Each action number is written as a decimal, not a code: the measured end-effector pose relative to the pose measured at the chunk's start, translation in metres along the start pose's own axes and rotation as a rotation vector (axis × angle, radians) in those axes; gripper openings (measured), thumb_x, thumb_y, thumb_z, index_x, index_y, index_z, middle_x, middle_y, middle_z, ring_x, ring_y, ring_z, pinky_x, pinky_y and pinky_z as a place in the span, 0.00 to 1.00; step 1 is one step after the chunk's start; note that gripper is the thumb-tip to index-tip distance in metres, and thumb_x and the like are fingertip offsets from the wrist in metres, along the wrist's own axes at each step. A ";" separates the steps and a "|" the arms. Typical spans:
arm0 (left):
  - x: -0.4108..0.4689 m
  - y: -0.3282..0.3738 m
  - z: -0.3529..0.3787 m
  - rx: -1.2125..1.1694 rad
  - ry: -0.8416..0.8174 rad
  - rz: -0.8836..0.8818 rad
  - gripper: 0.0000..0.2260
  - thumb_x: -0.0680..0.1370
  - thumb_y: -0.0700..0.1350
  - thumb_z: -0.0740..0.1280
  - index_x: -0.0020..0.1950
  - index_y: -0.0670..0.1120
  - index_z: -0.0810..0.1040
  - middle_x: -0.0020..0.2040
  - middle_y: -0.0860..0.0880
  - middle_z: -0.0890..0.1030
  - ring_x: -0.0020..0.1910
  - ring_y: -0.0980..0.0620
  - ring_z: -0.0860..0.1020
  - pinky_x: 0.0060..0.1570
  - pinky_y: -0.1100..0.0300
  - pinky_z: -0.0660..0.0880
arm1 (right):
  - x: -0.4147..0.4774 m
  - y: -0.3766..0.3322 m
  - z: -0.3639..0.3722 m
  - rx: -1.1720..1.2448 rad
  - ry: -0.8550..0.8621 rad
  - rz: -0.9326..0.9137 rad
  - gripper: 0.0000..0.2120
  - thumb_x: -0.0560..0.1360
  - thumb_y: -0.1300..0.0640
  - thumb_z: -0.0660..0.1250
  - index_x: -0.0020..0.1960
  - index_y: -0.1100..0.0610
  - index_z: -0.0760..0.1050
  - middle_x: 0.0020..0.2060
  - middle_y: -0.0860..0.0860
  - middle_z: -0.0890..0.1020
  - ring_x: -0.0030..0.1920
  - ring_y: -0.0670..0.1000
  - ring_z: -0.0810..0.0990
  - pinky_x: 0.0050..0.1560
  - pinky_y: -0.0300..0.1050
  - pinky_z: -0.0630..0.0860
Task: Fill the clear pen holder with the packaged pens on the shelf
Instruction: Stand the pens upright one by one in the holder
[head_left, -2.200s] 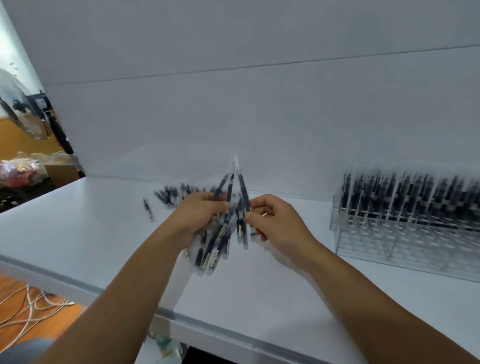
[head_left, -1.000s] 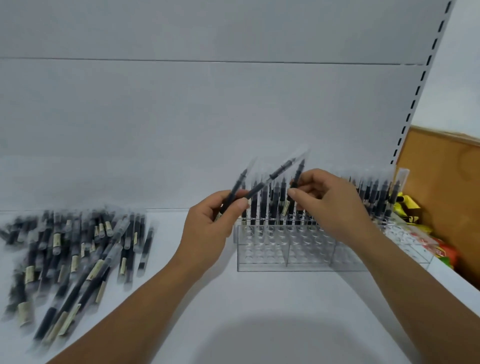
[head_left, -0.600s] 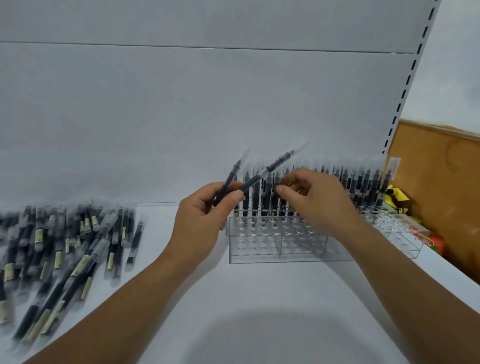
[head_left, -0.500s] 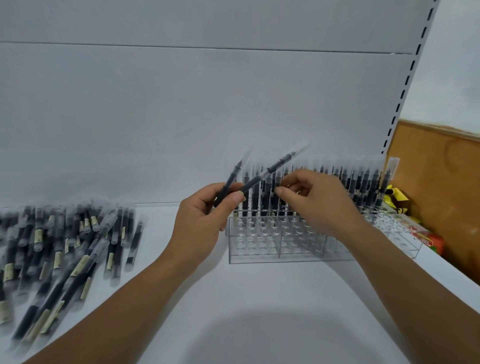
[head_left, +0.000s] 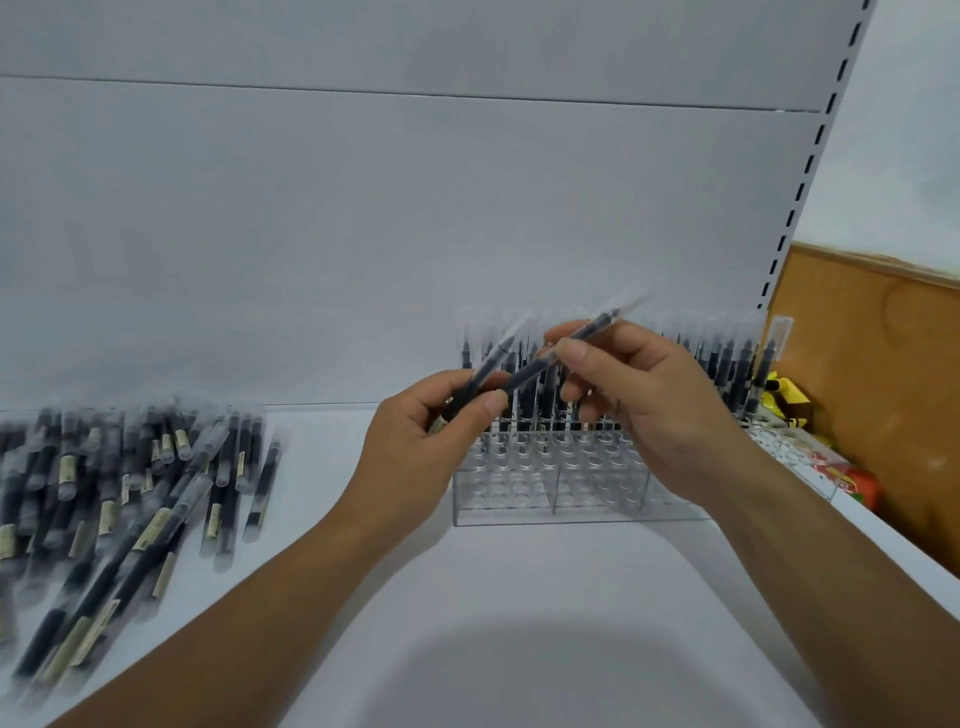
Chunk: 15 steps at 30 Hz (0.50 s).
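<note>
The clear pen holder (head_left: 550, 493) stands on the white shelf, its back rows filled with upright packaged black pens (head_left: 727, 364) and its front holes bare. My left hand (head_left: 421, 452) grips two packaged pens (head_left: 483, 371) that slant up to the right above the holder's left end. My right hand (head_left: 639, 405) pinches the upper one of them, a packaged pen (head_left: 587, 332), near its middle. A loose pile of packaged pens (head_left: 119, 488) lies on the shelf at the left.
The white shelf (head_left: 519, 623) has a white back panel and a slotted upright (head_left: 810, 156) at the right. Behind the holder at the right are a brown board (head_left: 878, 395) and colourful packets (head_left: 836, 473).
My right hand has shifted from the standing pens in the holder to the upper pen held in my left hand and now pinches it. The left hand has barely moved.
</note>
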<state>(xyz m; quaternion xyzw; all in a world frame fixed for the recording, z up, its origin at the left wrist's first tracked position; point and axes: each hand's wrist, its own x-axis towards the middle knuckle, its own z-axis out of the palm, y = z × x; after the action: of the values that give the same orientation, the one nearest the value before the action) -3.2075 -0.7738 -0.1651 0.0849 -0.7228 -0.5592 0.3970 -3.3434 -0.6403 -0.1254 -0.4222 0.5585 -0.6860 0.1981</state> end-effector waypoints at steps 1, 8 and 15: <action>0.000 0.000 0.000 0.009 0.005 0.000 0.10 0.70 0.53 0.69 0.50 0.56 0.83 0.37 0.55 0.80 0.33 0.58 0.71 0.36 0.68 0.70 | 0.002 -0.001 -0.002 0.030 0.037 0.001 0.09 0.71 0.56 0.69 0.51 0.55 0.81 0.42 0.49 0.85 0.35 0.45 0.79 0.32 0.35 0.75; 0.002 -0.005 -0.004 0.019 0.060 0.020 0.03 0.79 0.43 0.65 0.49 0.50 0.78 0.42 0.46 0.80 0.34 0.54 0.72 0.37 0.63 0.72 | 0.009 0.001 -0.025 -0.436 0.394 -0.156 0.03 0.77 0.54 0.69 0.51 0.52 0.79 0.41 0.51 0.83 0.33 0.44 0.77 0.39 0.44 0.78; 0.002 -0.009 0.000 0.039 0.005 0.030 0.06 0.77 0.41 0.70 0.47 0.52 0.81 0.38 0.56 0.80 0.38 0.53 0.74 0.42 0.62 0.74 | 0.011 0.012 -0.026 -0.792 0.308 -0.176 0.03 0.76 0.49 0.70 0.49 0.46 0.78 0.35 0.41 0.79 0.32 0.40 0.75 0.34 0.33 0.70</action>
<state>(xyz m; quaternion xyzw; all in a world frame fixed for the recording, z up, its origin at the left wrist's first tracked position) -3.2115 -0.7780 -0.1717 0.0834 -0.7336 -0.5389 0.4055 -3.3727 -0.6367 -0.1330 -0.4044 0.7634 -0.4881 -0.1243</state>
